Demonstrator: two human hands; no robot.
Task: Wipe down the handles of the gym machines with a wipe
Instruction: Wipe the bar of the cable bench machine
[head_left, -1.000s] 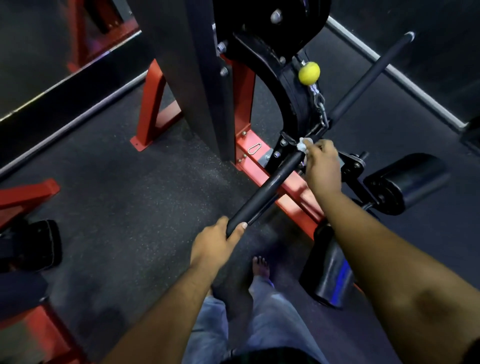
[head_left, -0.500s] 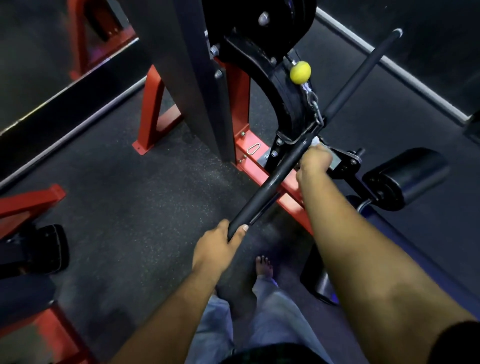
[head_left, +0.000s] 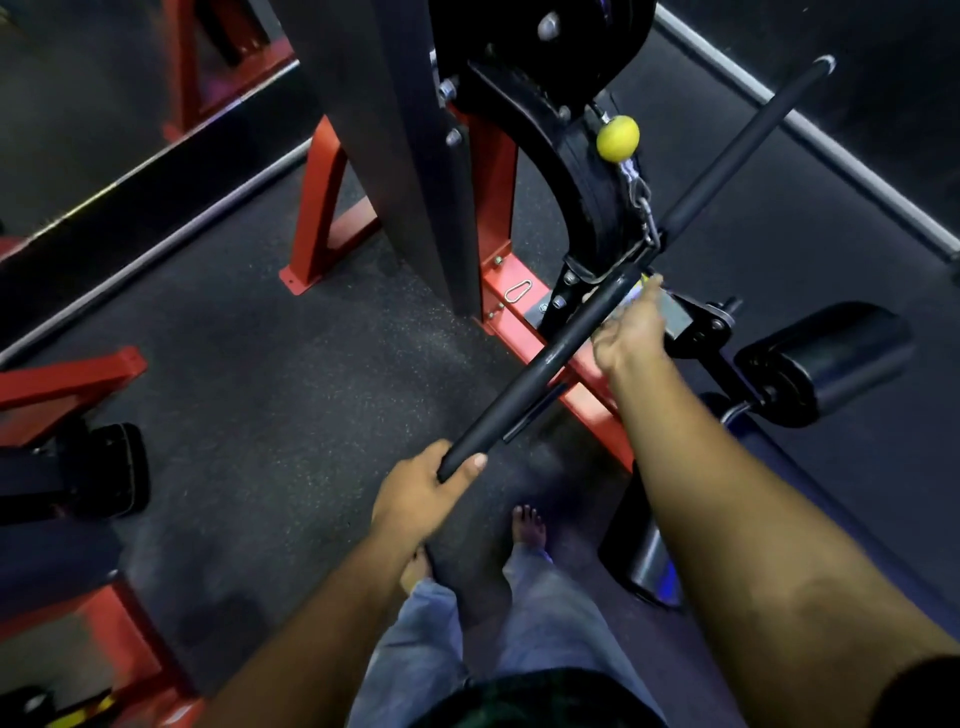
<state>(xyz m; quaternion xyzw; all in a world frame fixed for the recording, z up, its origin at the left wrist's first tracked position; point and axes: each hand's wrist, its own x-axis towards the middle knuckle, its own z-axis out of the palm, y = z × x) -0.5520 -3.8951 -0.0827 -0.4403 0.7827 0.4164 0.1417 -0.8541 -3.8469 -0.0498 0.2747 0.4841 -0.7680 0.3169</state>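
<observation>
Near the cable clip, the wipe (head_left: 631, 297) is best pressed round the pull-down bar (head_left: 561, 343) by the right hand (head_left: 631, 332), fingers seemingly curled, while the left hand (head_left: 421, 493) grips its end.

I count one long black bar (head_left: 587, 322) hanging on one short metal chain (head_left: 643, 205), with one round yellow ball (head_left: 617, 137) just above the chain. I see two hands, the left hand (head_left: 418, 496) and the right hand (head_left: 631, 332), and two bare feet (head_left: 529, 526) on the dark floor. There are two fat black roller pads (head_left: 826, 358) and one small silver clip (head_left: 518, 291) on the red frame.
</observation>
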